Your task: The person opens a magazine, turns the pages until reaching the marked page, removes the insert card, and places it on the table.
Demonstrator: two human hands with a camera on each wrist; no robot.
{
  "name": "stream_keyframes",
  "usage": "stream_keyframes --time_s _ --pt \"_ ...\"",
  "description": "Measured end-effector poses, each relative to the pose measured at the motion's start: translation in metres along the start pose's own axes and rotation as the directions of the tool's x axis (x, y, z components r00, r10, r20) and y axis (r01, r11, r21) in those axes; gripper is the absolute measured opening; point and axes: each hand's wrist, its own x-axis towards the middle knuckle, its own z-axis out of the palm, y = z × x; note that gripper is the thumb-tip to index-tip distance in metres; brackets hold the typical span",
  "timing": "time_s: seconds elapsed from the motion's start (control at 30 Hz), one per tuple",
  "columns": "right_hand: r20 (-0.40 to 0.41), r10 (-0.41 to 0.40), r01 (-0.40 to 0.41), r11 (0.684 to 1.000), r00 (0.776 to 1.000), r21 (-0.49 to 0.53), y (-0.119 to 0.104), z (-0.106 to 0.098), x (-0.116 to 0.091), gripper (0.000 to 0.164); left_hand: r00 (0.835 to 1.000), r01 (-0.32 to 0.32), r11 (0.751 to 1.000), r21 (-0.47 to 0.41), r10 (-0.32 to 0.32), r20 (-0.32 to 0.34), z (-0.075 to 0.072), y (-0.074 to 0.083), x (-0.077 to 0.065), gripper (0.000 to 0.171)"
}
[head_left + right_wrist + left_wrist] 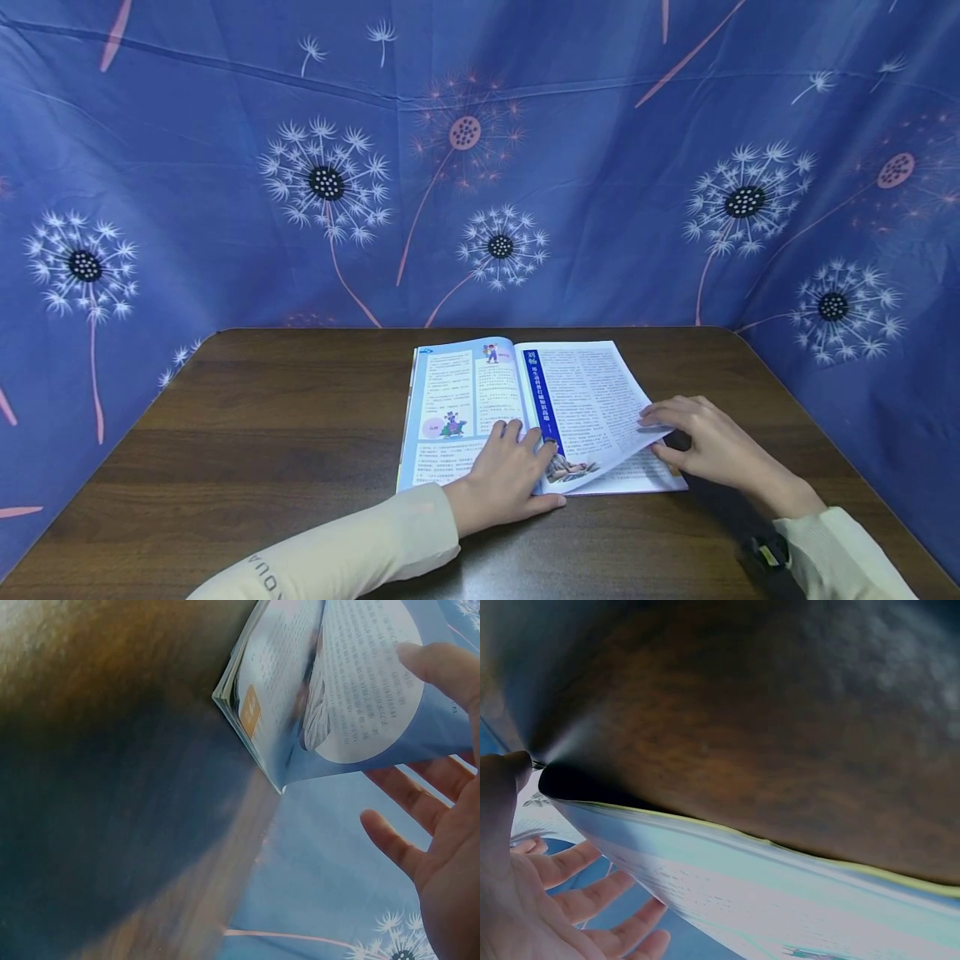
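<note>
An open magazine (pixel 446 458) lies on the table, its left page pale blue with small cartoon figures. My left hand (pixel 502 479) rests near the lower end of the spine, fingers spread over the pages and thumb at the bottom edge. At the right, my right hand (pixel 708 446) pinches the outer edge of a page (pixel 585 392) between thumb and fingers. That page curves up off the sheets below and carries a dark blue title strip. In the right wrist view, the page's underside (pixel 375 682) shows printed text and a blue border under my thumb (pixel 439 667).
The brown wooden table (pixel 285 417) extends on both sides of the magazine. A blue cloth (pixel 600 250) with a dandelion print hangs behind and along the sides. A small dark device (pixel 768 552) sits at the right wrist, by the cream sleeve (pixel 840 550).
</note>
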Motion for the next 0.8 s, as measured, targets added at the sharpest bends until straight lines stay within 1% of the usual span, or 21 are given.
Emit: stream_keyframes --time_s 0.2,0.43,0.8 --pt "-0.013 -0.001 0.001 1.000 1.000 0.000 -0.0007 -0.0012 0.0012 0.031 1.000 0.005 1.000 0.004 -0.005 -0.024 0.0005 0.0001 -0.0003 0.063" --pt "-0.027 -0.008 0.009 1.000 1.000 0.001 0.0000 -0.0010 0.0007 0.032 1.000 0.004 1.000 0.004 -0.003 -0.026 0.0005 0.0002 -0.0009 0.062" --pt "-0.082 -0.019 0.020 1.000 0.996 0.010 0.0028 -0.0007 0.0000 0.037 0.998 0.006 1.000 -0.012 -0.006 -0.063 0.0006 -0.0019 -0.0024 0.053"
